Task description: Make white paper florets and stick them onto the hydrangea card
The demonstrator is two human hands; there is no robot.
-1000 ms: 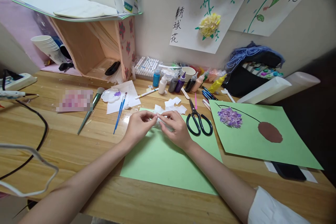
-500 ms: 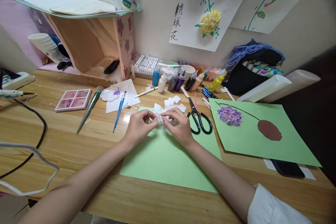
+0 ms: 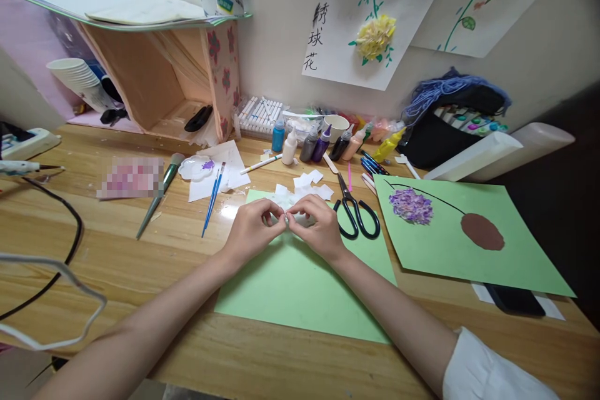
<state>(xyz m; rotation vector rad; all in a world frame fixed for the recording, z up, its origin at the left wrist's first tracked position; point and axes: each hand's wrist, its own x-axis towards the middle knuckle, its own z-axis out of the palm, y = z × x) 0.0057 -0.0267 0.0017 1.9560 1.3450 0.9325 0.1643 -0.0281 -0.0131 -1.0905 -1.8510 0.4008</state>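
Over the far part of a green sheet of paper (image 3: 304,300), my left hand (image 3: 255,222) and my right hand (image 3: 319,228) meet fingertip to fingertip. Both are closed in a pinch on a small piece of white paper, mostly hidden by the fingers. Just beyond my hands lie loose white paper scraps (image 3: 310,185), and a pale, crumpled heap shows partly behind the fingers. Black-handled scissors (image 3: 355,215) rest to the right of my right hand, partly on the green sheet.
Paint bottles (image 3: 309,145) line the back. Left are paintbrushes (image 3: 213,197), a big brush (image 3: 159,195) and a scalloped palette (image 3: 192,169). On the right, another green sheet (image 3: 435,256) bears a purple paper flower (image 3: 412,206) and brown oval; a phone (image 3: 515,301) lies under its edge.
My fingertips have come closer together, and the white paper between them shows less than before. My left hand has shifted slightly right. The things on the table stay in place.
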